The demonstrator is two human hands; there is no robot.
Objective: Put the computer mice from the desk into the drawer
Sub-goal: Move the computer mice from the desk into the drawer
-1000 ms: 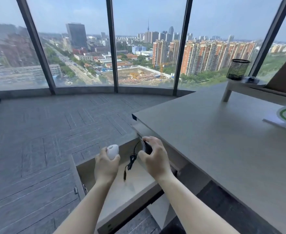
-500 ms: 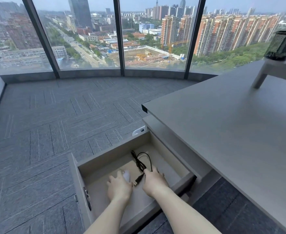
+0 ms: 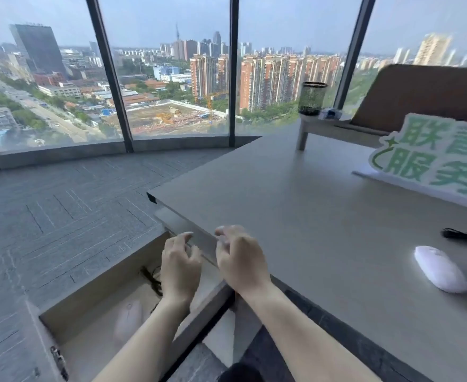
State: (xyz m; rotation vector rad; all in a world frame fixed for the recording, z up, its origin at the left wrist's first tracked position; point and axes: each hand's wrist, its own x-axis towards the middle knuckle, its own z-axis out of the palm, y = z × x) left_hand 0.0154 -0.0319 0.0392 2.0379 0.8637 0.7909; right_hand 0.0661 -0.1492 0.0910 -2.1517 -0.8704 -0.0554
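Observation:
The drawer [image 3: 94,296] stands pulled out below the desk's left edge. Inside it lies a white mouse [image 3: 128,318], with a black cable [image 3: 152,279] beyond it; the wired mouse itself is hidden behind my arm. My left hand [image 3: 181,268] hovers above the drawer, empty, fingers curled and apart. My right hand [image 3: 240,259] is over the desk's near edge, also empty with fingers spread. Another white mouse [image 3: 440,268] lies on the desk [image 3: 309,216] at the right, and a black object [image 3: 464,234] lies just beyond it at the frame edge.
A green-and-white sign [image 3: 433,158] stands on the desk at the right. A small riser [image 3: 334,128] at the back carries a black mesh pen cup [image 3: 312,98]. A brown board [image 3: 425,95] leans behind. Grey carpet floor [image 3: 61,210] and tall windows lie to the left.
Both hands let go of the mice in the drawer and rose out of it toward the desk edge. My view swung right and up, bringing the desk's white mouse into sight.

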